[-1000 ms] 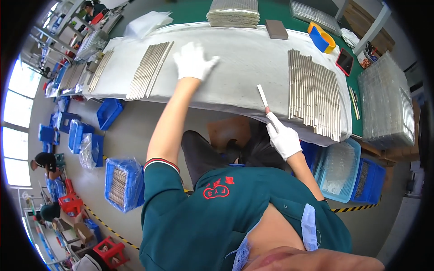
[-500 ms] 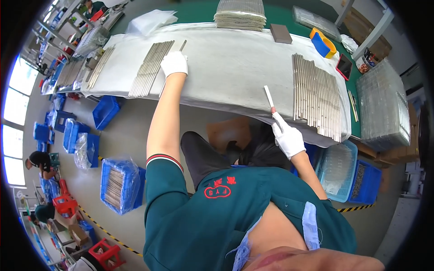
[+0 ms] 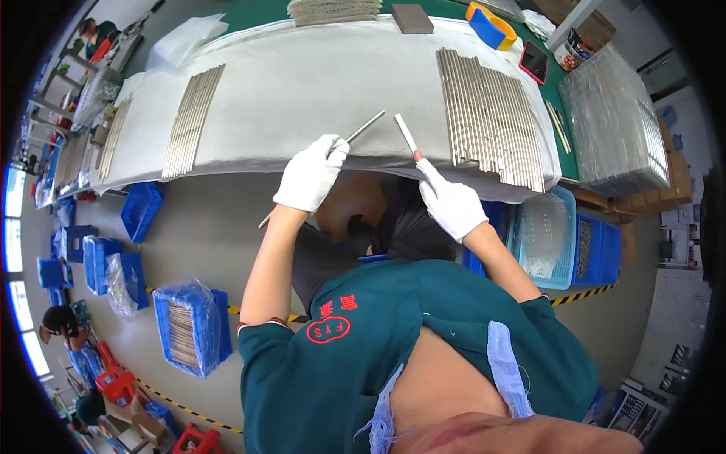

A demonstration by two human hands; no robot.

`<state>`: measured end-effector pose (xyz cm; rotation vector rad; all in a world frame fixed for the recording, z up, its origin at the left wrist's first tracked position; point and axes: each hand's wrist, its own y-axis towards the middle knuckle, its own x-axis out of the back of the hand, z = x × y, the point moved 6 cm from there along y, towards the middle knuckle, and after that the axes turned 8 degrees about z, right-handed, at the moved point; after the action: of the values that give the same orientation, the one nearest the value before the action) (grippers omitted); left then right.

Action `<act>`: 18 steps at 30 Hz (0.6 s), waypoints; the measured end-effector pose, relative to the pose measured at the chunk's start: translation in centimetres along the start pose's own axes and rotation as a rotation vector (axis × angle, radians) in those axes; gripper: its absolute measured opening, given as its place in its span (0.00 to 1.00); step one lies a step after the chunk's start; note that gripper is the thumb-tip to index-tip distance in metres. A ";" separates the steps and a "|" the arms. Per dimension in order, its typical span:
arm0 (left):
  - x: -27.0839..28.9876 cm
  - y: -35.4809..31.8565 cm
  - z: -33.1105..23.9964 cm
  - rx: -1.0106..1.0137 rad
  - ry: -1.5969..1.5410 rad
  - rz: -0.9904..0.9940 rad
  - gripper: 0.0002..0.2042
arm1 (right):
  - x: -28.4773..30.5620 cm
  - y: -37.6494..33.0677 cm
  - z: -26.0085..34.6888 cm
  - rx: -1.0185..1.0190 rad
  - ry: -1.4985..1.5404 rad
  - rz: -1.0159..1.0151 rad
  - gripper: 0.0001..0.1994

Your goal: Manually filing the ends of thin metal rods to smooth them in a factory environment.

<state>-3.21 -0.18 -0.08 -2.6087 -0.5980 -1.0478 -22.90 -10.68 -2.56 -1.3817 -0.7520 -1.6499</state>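
My left hand [image 3: 311,174], in a white glove, is closed round a thin metal rod [image 3: 366,126]. The rod slants up to the right, and its lower end shows below the wrist. My right hand [image 3: 451,204], also gloved, with a bare fingertip showing, grips a flat white strip [image 3: 405,132]. The strip's tip is close to the rod's upper end, with a small gap between them. To the right on the cloth lies a wide row of metal rods [image 3: 491,117]. A narrower group of rods [image 3: 194,121] lies to the left.
A pale cloth [image 3: 325,83] covers the table. At its far side are a grey block [image 3: 412,19], a blue-and-yellow ring-shaped thing [image 3: 491,26] and a phone [image 3: 534,62]. Stacked clear plastic trays [image 3: 612,121] stand at right. Blue crates [image 3: 189,333] sit on the floor.
My left hand has lifted the rod off the left part of the cloth and brought it toward my body, near the strip. The view has shifted; my right hand still holds the strip.
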 end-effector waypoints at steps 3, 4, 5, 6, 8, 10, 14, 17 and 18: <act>-1.2 -1.5 0.6 0.227 -0.138 0.185 0.15 | 0.7 -0.6 -0.1 -0.018 0.006 0.011 0.29; -1.2 -1.8 0.7 0.163 -0.094 0.126 0.15 | 0.9 -0.7 0.0 -0.029 0.011 0.029 0.29; -1.6 -2.0 1.0 0.169 -0.099 0.132 0.15 | 1.1 -0.7 0.1 -0.040 0.017 0.046 0.28; -1.6 -2.1 0.9 0.131 -0.058 0.101 0.15 | 1.1 -0.8 0.0 -0.051 0.023 0.061 0.28; -1.7 -1.8 0.8 0.089 -0.024 0.075 0.15 | 0.5 -0.8 -0.5 -0.033 0.012 0.046 0.27; -2.5 -1.0 1.9 0.198 -0.164 0.272 0.15 | 0.6 -1.1 -0.1 0.106 -0.054 -0.091 0.27; -2.2 -0.4 2.4 0.175 -0.319 0.342 0.16 | 1.0 -1.1 -0.1 0.074 -0.039 -0.083 0.26; -1.7 -0.3 2.0 0.100 -0.310 0.291 0.15 | 2.3 -1.3 0.8 0.071 0.001 -0.098 0.26; -1.8 -0.4 2.1 0.166 -0.310 0.314 0.15 | 2.8 -1.4 1.3 0.080 -0.006 -0.061 0.25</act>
<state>-3.32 0.47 -2.74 -2.6193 -0.3051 -0.4829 -23.63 -9.51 0.53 -1.3198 -0.8612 -1.6452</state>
